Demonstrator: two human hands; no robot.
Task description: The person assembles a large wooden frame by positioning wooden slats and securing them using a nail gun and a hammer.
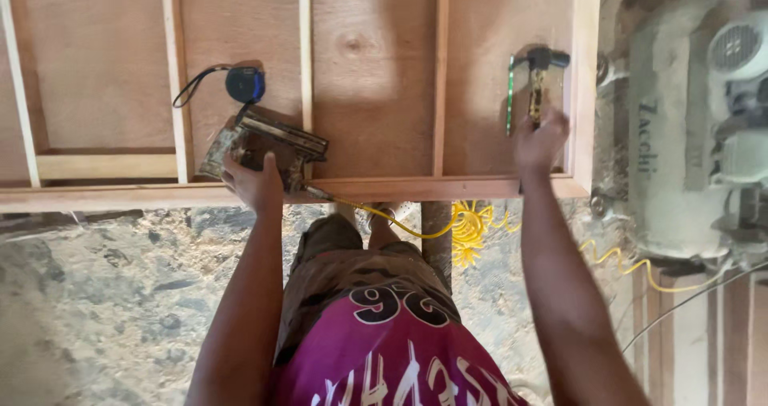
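My left hand [252,180] grips the handle of a worn pneumatic nail gun [268,144] that lies on a plywood panel [372,70] braced with thin wooden strips. A yellow coiled air hose [468,224] runs from the gun down past the panel's front edge. My right hand [539,140] holds the handle of a hammer [539,74] whose dark head points away from me. A thin green strip [510,94] lies just left of the hammer. A blue and black tape measure [244,84] with a black cord rests beyond the nail gun.
The panel's front rail [144,196] runs across the view with upright strips [176,78] dividing it. A dusty pale woodworking machine [696,126] stands to the right. The floor [104,294] below is covered in sawdust. Wooden boards [720,342] lie at lower right.
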